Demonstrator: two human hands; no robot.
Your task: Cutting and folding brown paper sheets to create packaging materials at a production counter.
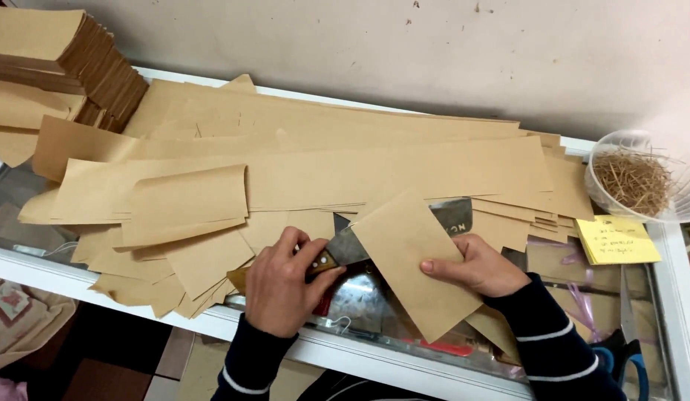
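My left hand [282, 282] grips the wooden handle of a knife [345, 249], whose metal blade slides under a folded piece of brown kraft paper [411, 260]. My right hand [475, 267] pinches that paper by its right edge, thumb on top, holding it tilted over the glass counter [374, 308]. Both wrists wear dark sleeves with white stripes.
Long brown paper sheets [322, 163] cover the counter, with cut pieces [185, 204] piled at the left and a stack of finished ones [59, 56] at the back left. A clear bowl of thin sticks [634, 178], a yellow note [616, 239] and blue-handled scissors [630, 353] lie at the right.
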